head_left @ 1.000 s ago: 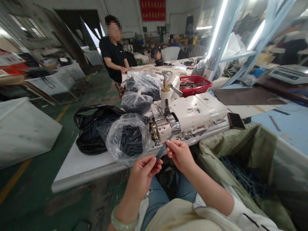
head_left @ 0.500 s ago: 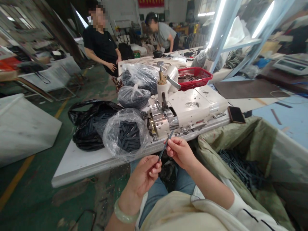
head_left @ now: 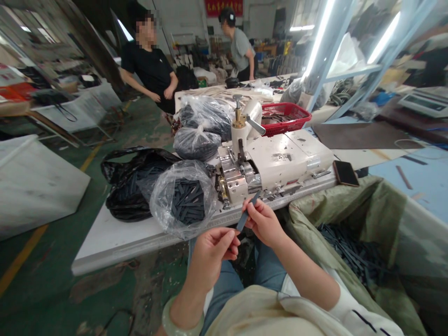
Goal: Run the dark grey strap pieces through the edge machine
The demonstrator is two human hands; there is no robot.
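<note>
My right hand [head_left: 263,221] pinches a thin dark strip [head_left: 247,212] just in front of the cream-coloured machine [head_left: 276,165] on the white table [head_left: 115,238]. The strip points up toward the machine's metal head [head_left: 233,179]. My left hand [head_left: 213,252] sits just below and left of it, fingers curled together near the strip's lower end; I cannot make out whether it touches the strip. A clear bag of dark strips [head_left: 184,198] lies on the table left of the machine.
A green sack [head_left: 350,219] holding many dark strips stands at my right. A black bag [head_left: 131,184], more clear bags [head_left: 201,126], a red basket [head_left: 285,116] and a phone [head_left: 345,172] lie on the table. Two people [head_left: 150,70] stand at the far end.
My right hand has shifted the strip slightly right and closer to the machine. My left hand's fingers have slipped lower at the strip's end. The person in grey has straightened up.
</note>
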